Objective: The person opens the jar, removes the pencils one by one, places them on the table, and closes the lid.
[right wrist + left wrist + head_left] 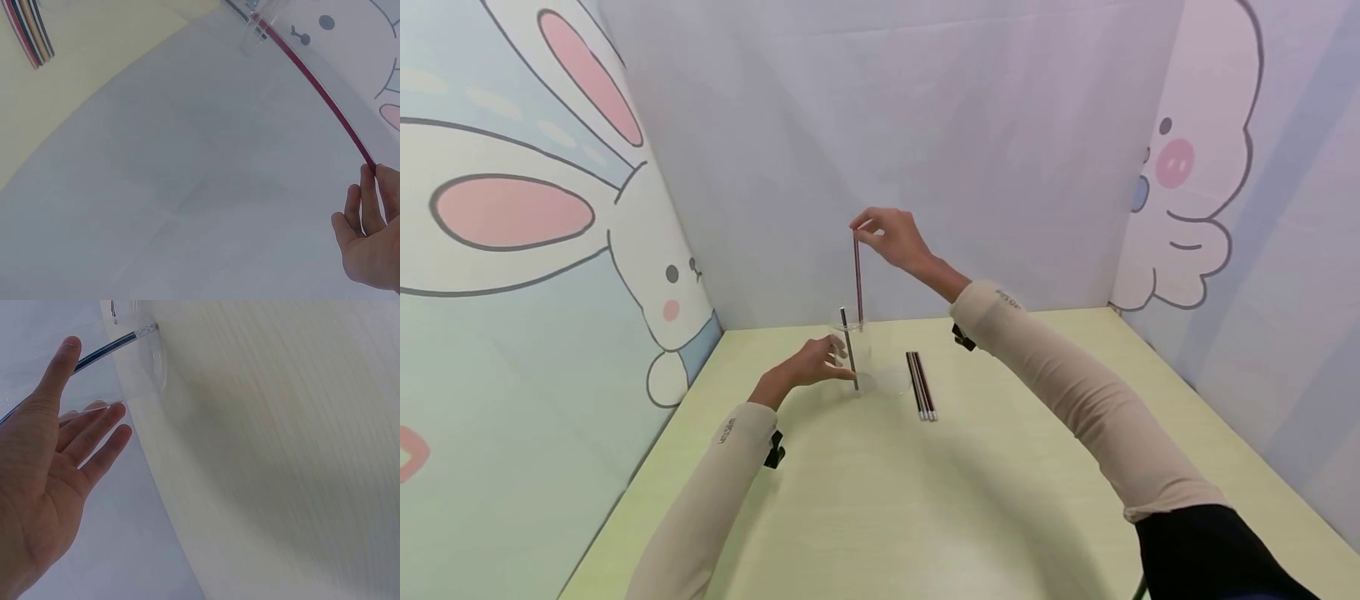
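My left hand [808,363] holds a clear cup [865,354] near the back of the table, thumb on the near side and fingers round the far side. One dark pencil [109,349] leans inside the cup, its end with a metal band at the bottom. Above, my right hand [892,237] pinches a dark red pencil [325,94] by its upper end. That pencil hangs nearly upright, its lower end within the cup's mouth. Several more pencils [921,386] lie side by side on the table, right of the cup.
A faint transparent round piece [892,382] lies between the cup and the loose pencils. The pale wood-grain table [880,500] meets a plain light cloth wall [1000,167] behind. Cartoon-printed panels [512,375] stand on both sides.
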Demonstrator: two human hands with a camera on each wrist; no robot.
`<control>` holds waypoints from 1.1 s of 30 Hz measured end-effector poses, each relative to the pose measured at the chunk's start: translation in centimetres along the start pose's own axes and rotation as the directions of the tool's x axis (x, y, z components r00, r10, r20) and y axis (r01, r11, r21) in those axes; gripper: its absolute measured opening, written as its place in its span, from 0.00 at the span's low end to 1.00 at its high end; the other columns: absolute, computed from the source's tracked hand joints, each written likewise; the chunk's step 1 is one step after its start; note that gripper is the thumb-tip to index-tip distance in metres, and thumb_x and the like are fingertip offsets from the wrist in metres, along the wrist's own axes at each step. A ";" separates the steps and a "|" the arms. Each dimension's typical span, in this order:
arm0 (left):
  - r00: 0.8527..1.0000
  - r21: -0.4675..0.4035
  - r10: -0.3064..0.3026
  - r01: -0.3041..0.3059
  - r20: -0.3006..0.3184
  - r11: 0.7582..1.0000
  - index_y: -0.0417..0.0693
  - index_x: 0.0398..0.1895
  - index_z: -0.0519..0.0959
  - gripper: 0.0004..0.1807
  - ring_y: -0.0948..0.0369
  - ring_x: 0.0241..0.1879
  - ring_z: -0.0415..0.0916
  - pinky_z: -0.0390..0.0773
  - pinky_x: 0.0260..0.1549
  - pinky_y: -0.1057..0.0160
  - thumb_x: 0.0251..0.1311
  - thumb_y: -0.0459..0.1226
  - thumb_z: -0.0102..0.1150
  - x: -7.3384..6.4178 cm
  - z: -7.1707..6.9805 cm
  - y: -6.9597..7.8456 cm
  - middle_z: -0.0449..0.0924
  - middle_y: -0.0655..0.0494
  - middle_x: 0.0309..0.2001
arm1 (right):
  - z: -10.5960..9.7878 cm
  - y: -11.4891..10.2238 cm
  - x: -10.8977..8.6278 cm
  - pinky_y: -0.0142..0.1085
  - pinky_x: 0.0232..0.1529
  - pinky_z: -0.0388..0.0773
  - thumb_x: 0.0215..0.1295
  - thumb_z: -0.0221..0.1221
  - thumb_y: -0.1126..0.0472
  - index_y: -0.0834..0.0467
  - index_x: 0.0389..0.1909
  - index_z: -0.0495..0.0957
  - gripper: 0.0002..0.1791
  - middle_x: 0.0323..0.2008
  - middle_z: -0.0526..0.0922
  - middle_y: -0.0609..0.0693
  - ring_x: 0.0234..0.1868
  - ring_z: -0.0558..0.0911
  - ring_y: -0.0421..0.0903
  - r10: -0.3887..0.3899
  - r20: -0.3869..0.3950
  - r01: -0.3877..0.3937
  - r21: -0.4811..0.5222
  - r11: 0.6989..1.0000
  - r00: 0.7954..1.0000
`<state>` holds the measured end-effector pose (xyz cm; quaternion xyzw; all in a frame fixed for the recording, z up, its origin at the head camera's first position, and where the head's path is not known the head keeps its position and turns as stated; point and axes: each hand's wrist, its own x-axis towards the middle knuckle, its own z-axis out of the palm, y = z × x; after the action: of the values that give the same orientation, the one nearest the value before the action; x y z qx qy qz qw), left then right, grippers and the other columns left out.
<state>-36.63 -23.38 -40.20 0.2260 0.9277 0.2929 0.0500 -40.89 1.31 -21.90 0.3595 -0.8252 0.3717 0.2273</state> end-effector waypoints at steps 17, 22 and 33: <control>1.000 0.003 -0.018 0.018 -0.010 1.000 0.34 0.62 0.70 0.36 0.43 0.58 0.80 0.81 0.58 0.46 0.61 0.45 0.76 -0.1 -0.3 0.0 0.77 0.34 0.60 | -2.4 0.5 1.0 0.45 0.52 0.84 0.75 0.63 0.60 0.58 0.53 0.87 0.11 0.49 0.90 0.54 0.49 0.88 0.48 0.020 -0.098 -0.013 0.071 0.997 0.995; 1.000 0.022 -0.012 0.012 -0.015 1.000 0.35 0.62 0.70 0.35 0.44 0.58 0.81 0.81 0.58 0.48 0.61 0.46 0.76 -0.1 -0.3 0.1 0.78 0.36 0.59 | -2.6 1.5 0.7 0.46 0.51 0.84 0.75 0.63 0.59 0.59 0.53 0.87 0.12 0.49 0.89 0.54 0.49 0.88 0.49 0.036 -0.093 -0.031 0.061 0.998 0.995; 1.000 -0.002 -0.023 0.023 0.006 1.000 0.34 0.63 0.69 0.35 0.43 0.58 0.80 0.82 0.57 0.48 0.62 0.45 0.75 -0.3 -0.3 0.6 0.77 0.35 0.60 | -2.0 4.8 -2.4 0.50 0.53 0.83 0.75 0.63 0.61 0.61 0.53 0.86 0.12 0.50 0.89 0.58 0.52 0.87 0.53 0.120 -0.029 -0.119 0.041 0.992 0.992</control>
<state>-36.20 -23.26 -39.61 0.2163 0.9298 0.2925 0.0565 -42.75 6.14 -24.36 0.3081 -0.8341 0.4064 0.2104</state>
